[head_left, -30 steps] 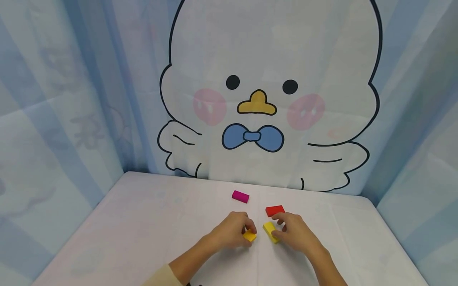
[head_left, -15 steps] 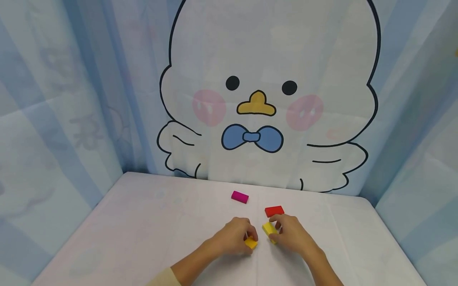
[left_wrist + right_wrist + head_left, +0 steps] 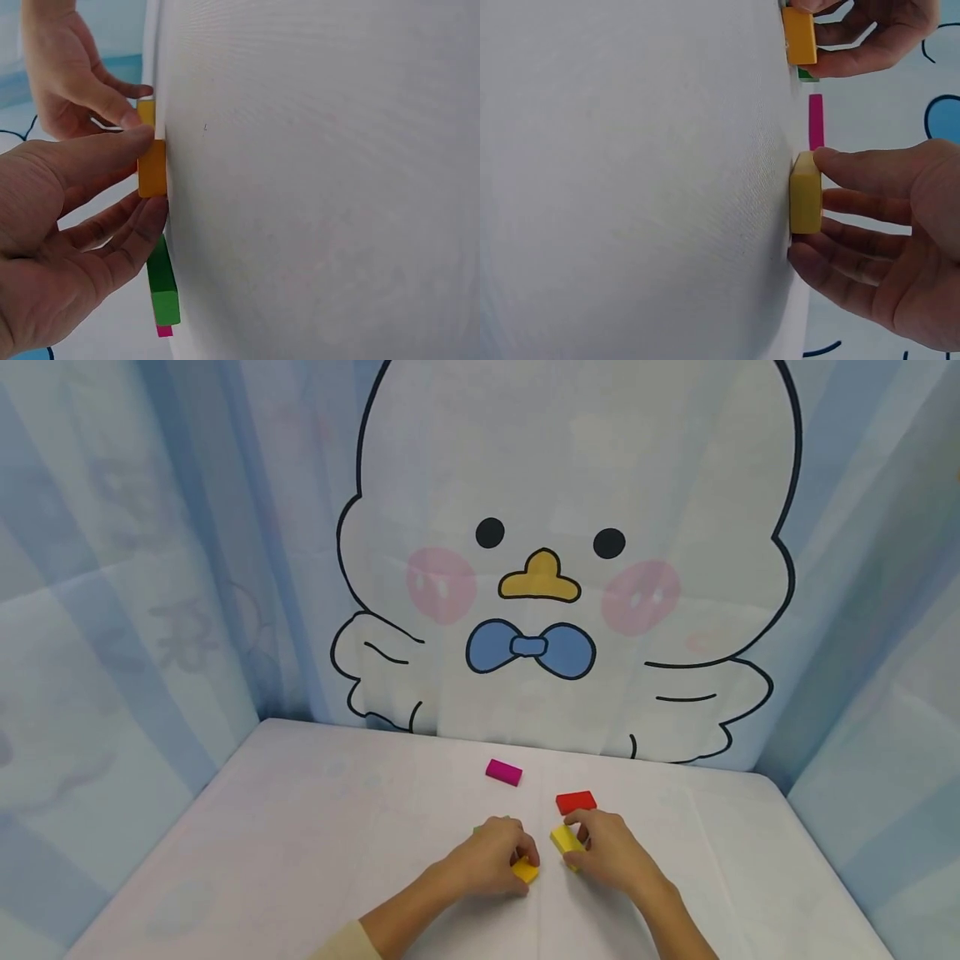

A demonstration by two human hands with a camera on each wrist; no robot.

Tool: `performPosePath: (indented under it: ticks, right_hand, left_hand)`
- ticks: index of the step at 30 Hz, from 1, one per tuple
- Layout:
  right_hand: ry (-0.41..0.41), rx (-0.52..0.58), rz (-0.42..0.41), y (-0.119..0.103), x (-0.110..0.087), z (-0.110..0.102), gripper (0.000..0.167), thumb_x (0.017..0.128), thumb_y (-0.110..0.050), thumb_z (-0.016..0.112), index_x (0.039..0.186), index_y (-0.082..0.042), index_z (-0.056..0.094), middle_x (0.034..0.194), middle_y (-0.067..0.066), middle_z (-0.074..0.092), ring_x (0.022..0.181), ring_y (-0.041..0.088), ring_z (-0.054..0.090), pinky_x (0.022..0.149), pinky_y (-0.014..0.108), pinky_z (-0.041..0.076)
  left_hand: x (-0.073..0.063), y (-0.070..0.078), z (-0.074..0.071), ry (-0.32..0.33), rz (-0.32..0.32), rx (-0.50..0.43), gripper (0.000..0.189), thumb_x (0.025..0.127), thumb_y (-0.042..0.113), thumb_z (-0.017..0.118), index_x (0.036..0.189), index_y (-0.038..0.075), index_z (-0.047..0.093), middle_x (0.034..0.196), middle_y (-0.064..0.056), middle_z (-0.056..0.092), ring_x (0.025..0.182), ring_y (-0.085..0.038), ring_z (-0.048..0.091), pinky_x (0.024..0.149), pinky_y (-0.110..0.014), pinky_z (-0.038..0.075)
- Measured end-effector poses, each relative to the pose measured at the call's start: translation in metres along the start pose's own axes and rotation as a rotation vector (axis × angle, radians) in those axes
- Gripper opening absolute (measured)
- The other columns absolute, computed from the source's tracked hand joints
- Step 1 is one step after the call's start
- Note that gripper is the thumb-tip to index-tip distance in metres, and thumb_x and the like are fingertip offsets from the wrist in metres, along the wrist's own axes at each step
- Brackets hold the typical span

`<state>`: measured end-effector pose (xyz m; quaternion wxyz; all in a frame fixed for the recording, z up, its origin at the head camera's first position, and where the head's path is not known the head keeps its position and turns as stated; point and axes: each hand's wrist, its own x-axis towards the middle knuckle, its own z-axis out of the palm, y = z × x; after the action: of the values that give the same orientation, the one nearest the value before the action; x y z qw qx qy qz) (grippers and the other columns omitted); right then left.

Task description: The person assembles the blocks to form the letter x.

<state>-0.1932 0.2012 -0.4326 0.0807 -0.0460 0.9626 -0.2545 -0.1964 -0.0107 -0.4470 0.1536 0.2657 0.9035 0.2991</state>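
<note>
White table (image 3: pixel 285 827) stands before printed curtain (image 3: pixel 112 568). Head view: left hand (image 3: pixel 491 858) pinches orange block (image 3: pixel 527 869), left of the yellow block (image 3: pixel 564 839) gripped by right hand (image 3: pixel 613 853); both hardly moved, work seems paused. Left wrist: green block (image 3: pixel 163 289), left of yellow. Right wrist: magenta block (image 3: pixel 816 120) beyond.

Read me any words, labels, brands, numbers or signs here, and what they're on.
No text is readable.
Left curtain: faint character-like marks, too blurred to read.
Tabletop: tiny dark mark, too small to read.
Yellow block and orange block: no lettering visible.
</note>
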Motion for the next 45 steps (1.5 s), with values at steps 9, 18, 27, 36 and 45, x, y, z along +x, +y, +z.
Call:
performPosePath:
  ticks: [9, 18, 27, 36, 45]
  right_hand:
    - [0.011, -0.002, -0.009, 0.002, -0.001, 0.002, 0.049, 0.081, -0.014, 0.089, 0.126, -0.007, 0.07, 0.085, 0.001, 0.061, 0.079, 0.016, 0.054, 0.074, 0.031, 0.054]
    - [0.006, 0.01, 0.007, 0.004, -0.002, 0.004, 0.049, 0.081, -0.013, 0.089, 0.126, -0.007, 0.07, 0.084, 0.002, 0.059, 0.078, 0.017, 0.053, 0.072, 0.03, 0.052]
    - [0.015, 0.002, 0.003, 0.0, -0.003, 0.005, 0.048, 0.081, -0.012, 0.088, 0.125, -0.008, 0.07, 0.085, 0.002, 0.059, 0.079, 0.016, 0.053, 0.07, 0.029, 0.052]
    - [0.018, 0.01, 0.032, 0.002, -0.002, 0.005, 0.048, 0.081, -0.012, 0.088, 0.126, -0.008, 0.07, 0.085, 0.002, 0.059, 0.08, 0.017, 0.054, 0.073, 0.031, 0.054]
    - [0.018, 0.012, 0.033, 0.001, -0.002, 0.005, 0.047, 0.082, -0.012, 0.087, 0.125, -0.009, 0.071, 0.084, 0.002, 0.058, 0.079, 0.017, 0.053, 0.072, 0.03, 0.053]
  left_hand:
    - [-0.003, -0.004, 0.0, 0.005, 0.017, -0.02, 0.039, 0.08, 0.016, 0.091, 0.117, 0.019, 0.076, 0.092, 0.01, 0.063, 0.081, -0.003, 0.055, 0.074, -0.016, 0.052]
    - [-0.018, -0.006, -0.003, 0.006, 0.041, 0.088, 0.037, 0.084, 0.019, 0.088, 0.119, 0.024, 0.076, 0.103, 0.013, 0.062, 0.089, -0.001, 0.054, 0.085, -0.019, 0.054]
    - [-0.044, -0.005, -0.006, -0.018, -0.003, 0.282, 0.037, 0.089, 0.032, 0.084, 0.125, 0.035, 0.074, 0.134, 0.013, 0.065, 0.125, -0.011, 0.059, 0.111, -0.046, 0.051]
    - [-0.056, -0.007, -0.008, -0.153, 0.089, 0.343, 0.063, 0.091, 0.039, 0.08, 0.149, 0.044, 0.055, 0.162, 0.017, 0.044, 0.148, -0.019, 0.046, 0.119, -0.052, 0.042]
    - [-0.059, -0.007, -0.006, -0.233, 0.022, 0.302, 0.071, 0.091, 0.042, 0.079, 0.153, 0.05, 0.046, 0.165, 0.023, 0.034, 0.154, -0.034, 0.038, 0.119, -0.068, 0.033]
